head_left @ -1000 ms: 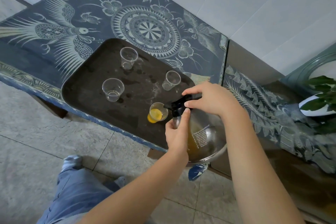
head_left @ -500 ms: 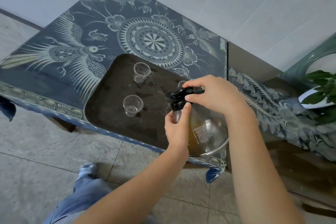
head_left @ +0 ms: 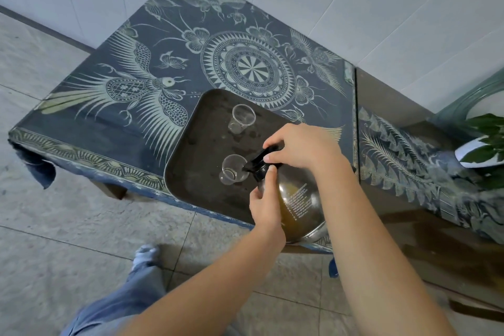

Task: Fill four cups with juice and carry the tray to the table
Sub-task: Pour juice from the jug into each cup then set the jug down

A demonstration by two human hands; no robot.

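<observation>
A dark tray (head_left: 196, 172) lies on the patterned blue table (head_left: 131, 106). Two clear plastic cups show on it: a far cup (head_left: 241, 118) and a near cup (head_left: 232, 169), both nearly empty. A glass jug (head_left: 297, 204) of amber juice is tilted, its black spout over the near cup's rim. My left hand (head_left: 266, 203) grips the jug's neck from below. My right hand (head_left: 302, 146) holds the black lid and handle on top. My hands and the jug hide the other cups.
A second cloth-covered surface (head_left: 409, 166) stands to the right, with a potted green plant (head_left: 485, 142) and a glass bowl (head_left: 463, 106) on it. White tiled wall behind. Grey tiled floor, my leg (head_left: 131, 300) and foot below.
The jug and both hands moved left from the cup with yellow juice to the near left cup. The view shifted, so the tray sits further right.
</observation>
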